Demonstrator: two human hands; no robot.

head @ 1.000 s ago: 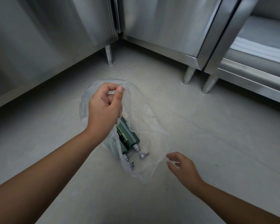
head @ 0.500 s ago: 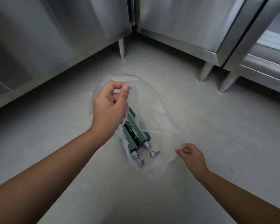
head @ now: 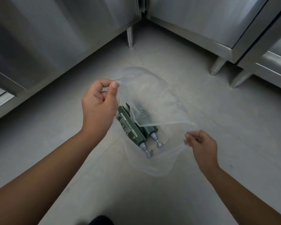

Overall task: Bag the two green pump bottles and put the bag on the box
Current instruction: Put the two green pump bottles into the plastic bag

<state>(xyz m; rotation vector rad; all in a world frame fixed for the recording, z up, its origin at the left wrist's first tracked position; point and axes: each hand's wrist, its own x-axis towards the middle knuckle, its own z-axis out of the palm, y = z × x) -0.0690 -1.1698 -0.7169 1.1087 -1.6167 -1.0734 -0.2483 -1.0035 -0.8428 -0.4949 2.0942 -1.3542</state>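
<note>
A clear plastic bag [head: 162, 95] hangs above the grey floor, its mouth held wide. Inside it lie two green pump bottles side by side, silver pumps pointing toward me: the left bottle [head: 131, 130] shows white lettering, the right bottle [head: 150, 128] sits partly behind a fold of plastic. My left hand [head: 99, 106] pinches the bag's rim at the upper left between thumb and fingers. My right hand [head: 201, 145] pinches the rim at the lower right. No box is in view.
Stainless steel cabinets stand on short legs along the left [head: 130, 38] and the back right [head: 217, 65], meeting in a corner. Grey floor [head: 152, 192] spreads below the bag. A dark shape [head: 101, 220] shows at the bottom edge.
My right hand has come up from open beside the bag and taken hold of its rim. The bag's mouth is now stretched wider between both hands.
</note>
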